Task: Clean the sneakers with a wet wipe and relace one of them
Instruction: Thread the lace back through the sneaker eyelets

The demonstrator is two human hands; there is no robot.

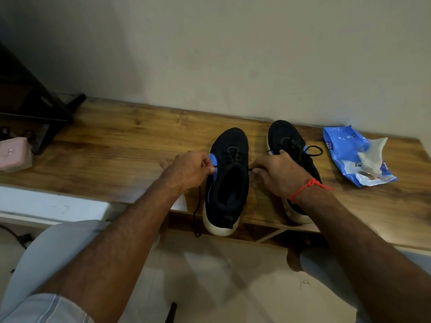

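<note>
Black knit sneakers on the wooden shelf (116,145), the left sneaker (227,183) sitting between both hands with its heel over the front edge, the right sneaker (289,145) just beside it, laces seemingly tied, partly hidden behind the right hand (277,173). Left hand (189,171) pinching one end of the black lace (198,206) at the blue collar, its tail dangling below the shelf, right-hand fingers curled and pinching the other end. Wiping probably finished, judging by the opened blue wipes pack (345,155) and used wipe (370,150) lying aside; relacing midway, lower eyelets threaded, upper eyelets and knot left.
</note>
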